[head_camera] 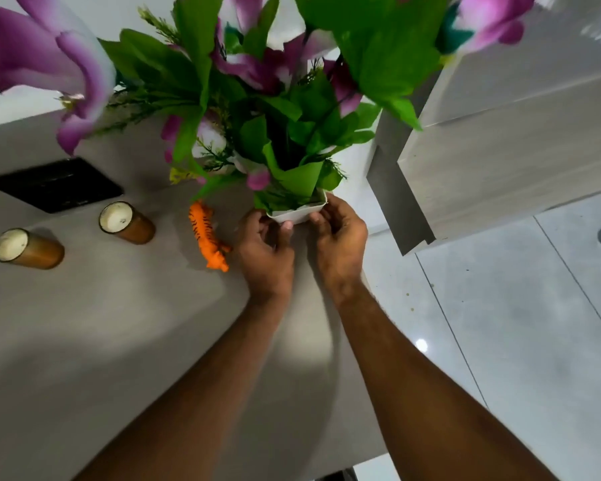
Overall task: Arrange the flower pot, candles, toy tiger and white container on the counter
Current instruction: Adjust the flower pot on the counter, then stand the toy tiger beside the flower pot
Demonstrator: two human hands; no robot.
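A white square flower pot (301, 212) with green leaves and purple flowers sits near the right edge of the grey counter (101, 324). My left hand (266, 253) grips its left side and my right hand (339, 239) grips its right side. An orange toy tiger (209, 236) lies just left of my left hand. Two brown candles with pale tops stand further left, one (125, 222) nearer the tiger and one (26, 249) near the left edge. No separate white container is in view.
A black rectangular panel (54, 185) lies flat on the counter behind the candles. A pale wood-grain cabinet (500, 161) stands to the right of the pot. Glossy grey floor tiles (517, 341) lie beyond the counter's right edge.
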